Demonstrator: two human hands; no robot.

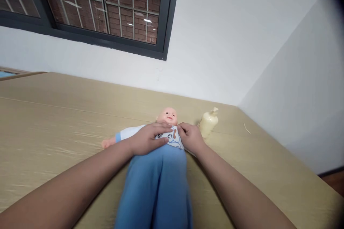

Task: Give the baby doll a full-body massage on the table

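Note:
A baby doll (170,115) lies on its back, head toward the wall. It wears a white top (176,143) with a printed animal face and blue trousers (158,182). My left hand (149,137) rests on the doll's chest with its fingers stretched out flat over the print. At the doll's shoulder on the right, my right hand (191,136) has its fingers curled in and pressed together against the top; it seems to pinch the cloth there. One doll arm (109,143) sticks out to the left from a blue-cuffed sleeve. The other arm is hidden by my right hand.
A cream pump bottle (208,123) stands just beyond my right hand. The doll lies on a wide tan surface (67,114) that meets a white wall (215,43). A thin pale strand (246,128) lies at the right. A barred window (107,7) is above.

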